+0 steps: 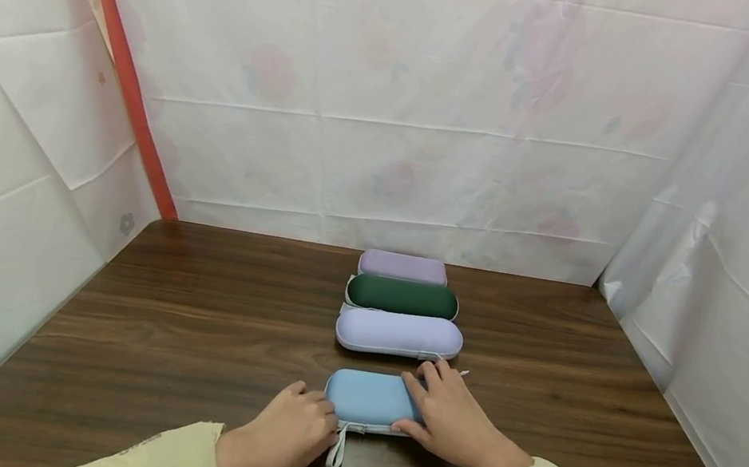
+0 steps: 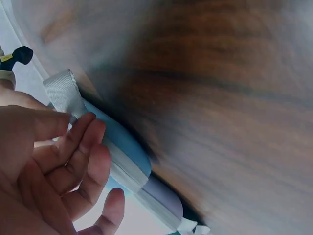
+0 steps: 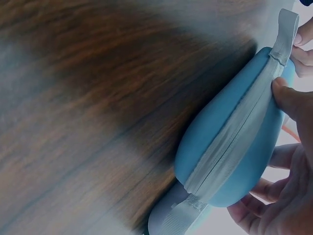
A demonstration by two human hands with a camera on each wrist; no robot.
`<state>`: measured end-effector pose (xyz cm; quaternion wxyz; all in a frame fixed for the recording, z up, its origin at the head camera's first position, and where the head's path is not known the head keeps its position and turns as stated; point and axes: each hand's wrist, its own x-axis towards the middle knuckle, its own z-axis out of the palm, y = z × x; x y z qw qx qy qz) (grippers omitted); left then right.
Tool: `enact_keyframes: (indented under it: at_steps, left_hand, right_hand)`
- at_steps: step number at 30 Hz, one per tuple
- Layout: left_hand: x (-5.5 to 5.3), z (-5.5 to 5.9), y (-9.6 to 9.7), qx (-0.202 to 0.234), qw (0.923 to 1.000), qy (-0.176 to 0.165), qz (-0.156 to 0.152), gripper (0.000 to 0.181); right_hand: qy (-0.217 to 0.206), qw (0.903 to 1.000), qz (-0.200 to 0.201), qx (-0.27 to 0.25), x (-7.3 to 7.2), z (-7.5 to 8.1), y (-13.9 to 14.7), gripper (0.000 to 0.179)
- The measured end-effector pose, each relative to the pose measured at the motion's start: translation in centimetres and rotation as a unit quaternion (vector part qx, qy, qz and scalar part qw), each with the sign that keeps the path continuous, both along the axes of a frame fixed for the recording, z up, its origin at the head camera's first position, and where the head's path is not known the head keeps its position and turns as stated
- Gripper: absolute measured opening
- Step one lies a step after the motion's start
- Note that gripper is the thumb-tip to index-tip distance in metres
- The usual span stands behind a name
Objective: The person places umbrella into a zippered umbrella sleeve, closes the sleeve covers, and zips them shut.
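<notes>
A light blue zip case (image 1: pixel 368 398) lies flat near the table's front, its zip closed along the side that shows in the right wrist view. My left hand (image 1: pixel 292 435) is at the case's left end. Its thumb and forefinger pinch at the foot of the grey strap loop (image 2: pixel 66 93), where a small grey bit shows between the fingertips. My right hand (image 1: pixel 456 419) grips the right end, with the thumb (image 3: pixel 283 95) on the zip side and the other fingers over the top and far edge.
Behind the blue case, a lavender case (image 1: pixel 399 332), a dark green case (image 1: pixel 401 296) and a purple case (image 1: pixel 403 266) lie in a row towards the back. White patterned sheets (image 1: pixel 400 108) close in the table (image 1: pixel 185 334) at the back and sides.
</notes>
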<state>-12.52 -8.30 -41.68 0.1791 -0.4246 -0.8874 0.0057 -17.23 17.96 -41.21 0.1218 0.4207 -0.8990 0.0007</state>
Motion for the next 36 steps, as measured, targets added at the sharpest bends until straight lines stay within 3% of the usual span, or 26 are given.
enact_keyframes:
  at_steps: [4,9,22,36]
  left_hand:
    - [-0.6,0.3,-0.6,0.018,0.9994,-0.025,0.016,0.026]
    - [-1.7,0.2,-1.2,0.048,0.9984,-0.003,0.028,0.029]
    - [-3.6,-0.1,-1.0,0.049,0.9981,0.000,0.037,0.032]
    - [-5.4,-0.5,-0.9,0.063,0.9973,-0.002,0.039,0.033]
  right_hand:
    - [-0.005,1.0000,-0.004,-0.005,0.0,0.1,0.0,0.067]
    - [0.001,1.0000,-0.002,-0.003,-0.2,-0.1,0.1,0.067]
    - [0.038,0.9992,0.013,0.008,-1.7,-0.2,0.2,0.068]
    - [0.033,0.9995,0.001,0.003,-3.3,-0.5,0.1,0.068]
